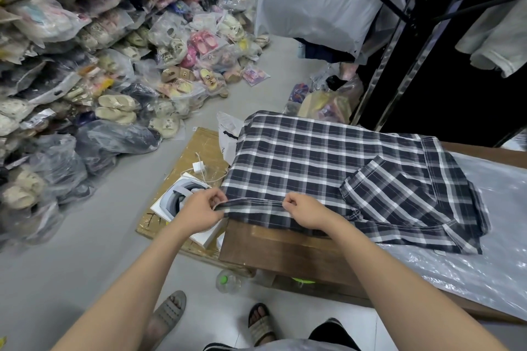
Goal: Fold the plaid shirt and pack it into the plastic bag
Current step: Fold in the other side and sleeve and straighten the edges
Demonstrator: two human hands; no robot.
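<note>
A dark blue and white plaid shirt (322, 168) lies spread over the left end of a brown wooden table (288, 251), one sleeve folded across its right part. My left hand (204, 211) pinches the shirt's near edge at its left corner. My right hand (306, 212) pinches the same edge a little to the right. A clear plastic bag (490, 259) lies flat on the table to the right, partly under the shirt.
Piles of bagged sandals and slippers (85, 80) fill the left side and floor. A cardboard sheet (199, 148) with a white box (182, 196) and charger lies left of the table. A plastic bottle (228, 281) stands by my feet. A dark garment rack (427, 37) stands behind.
</note>
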